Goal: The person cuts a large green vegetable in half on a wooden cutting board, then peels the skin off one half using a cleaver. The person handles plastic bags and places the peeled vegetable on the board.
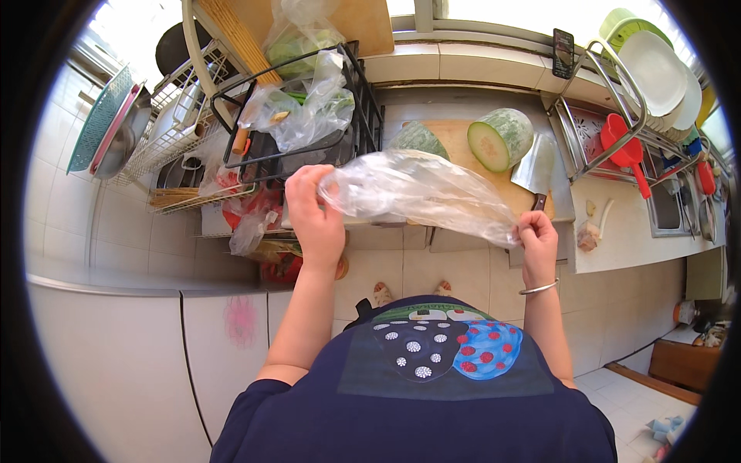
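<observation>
A clear plastic bag (pixel 422 188) is stretched between my two hands above the front of the counter. My left hand (pixel 315 205) grips one end of it, and my right hand (pixel 537 228) pinches the other end. Behind the bag lies a wooden cutting board (pixel 457 136). One piece of winter melon (pixel 421 140) rests at the board's left, partly hidden by the bag. Another cut piece of winter melon (pixel 501 139) lies farther right with its pale cut face showing. A cleaver (pixel 535 165) is beside that piece, its dark handle just beyond my right hand.
On the left, a black metal rack (pixel 362 110) holds vegetables in plastic bags (pixel 312 116). A metal dish rack (pixel 613 153) with plates and a red ladle (pixel 622 142) stands right. A phone (pixel 562 53) leans by the window. Food scraps (pixel 588 236) lie near the sink (pixel 666 211).
</observation>
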The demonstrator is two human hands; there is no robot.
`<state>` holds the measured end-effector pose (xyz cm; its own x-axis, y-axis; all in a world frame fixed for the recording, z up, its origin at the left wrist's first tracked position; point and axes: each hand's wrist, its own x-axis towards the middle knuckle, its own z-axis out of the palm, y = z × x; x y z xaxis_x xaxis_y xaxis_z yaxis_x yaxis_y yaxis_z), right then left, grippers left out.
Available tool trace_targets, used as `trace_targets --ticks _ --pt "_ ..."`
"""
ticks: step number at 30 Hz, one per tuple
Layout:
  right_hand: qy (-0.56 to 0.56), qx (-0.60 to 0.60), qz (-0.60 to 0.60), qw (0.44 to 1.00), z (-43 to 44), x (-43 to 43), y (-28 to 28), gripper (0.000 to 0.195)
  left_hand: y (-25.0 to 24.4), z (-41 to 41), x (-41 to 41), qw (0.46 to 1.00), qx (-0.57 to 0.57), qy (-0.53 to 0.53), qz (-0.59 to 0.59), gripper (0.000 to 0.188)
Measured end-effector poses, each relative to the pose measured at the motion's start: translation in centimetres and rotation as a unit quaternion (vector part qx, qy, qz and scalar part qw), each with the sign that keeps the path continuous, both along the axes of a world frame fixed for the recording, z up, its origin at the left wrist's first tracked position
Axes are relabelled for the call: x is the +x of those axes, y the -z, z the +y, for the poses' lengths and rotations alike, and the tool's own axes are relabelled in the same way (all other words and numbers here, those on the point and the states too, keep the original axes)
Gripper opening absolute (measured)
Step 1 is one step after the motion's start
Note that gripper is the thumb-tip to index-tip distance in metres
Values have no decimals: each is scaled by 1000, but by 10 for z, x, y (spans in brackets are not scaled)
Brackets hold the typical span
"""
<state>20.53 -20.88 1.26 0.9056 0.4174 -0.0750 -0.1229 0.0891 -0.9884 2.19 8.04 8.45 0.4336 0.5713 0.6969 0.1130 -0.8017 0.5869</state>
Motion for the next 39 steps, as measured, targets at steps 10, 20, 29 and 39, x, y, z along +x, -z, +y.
trace_targets --ticks 10,20,29,39 --pt "-62 33 113 991 -20 -8 -19 7 16 -52 6 902 -265 241 241 21" --pt "102 92 -485 864 75 65 -107 7 -51 -8 90 968 -57 199 -144 21" --pt "-19 -184 -655 733 164 116 13 4 86 10 55 968 62 51 236 25" --pt "-151 -297 -638 694 216 145 75 7 167 6 38 898 -74 -47 431 32"
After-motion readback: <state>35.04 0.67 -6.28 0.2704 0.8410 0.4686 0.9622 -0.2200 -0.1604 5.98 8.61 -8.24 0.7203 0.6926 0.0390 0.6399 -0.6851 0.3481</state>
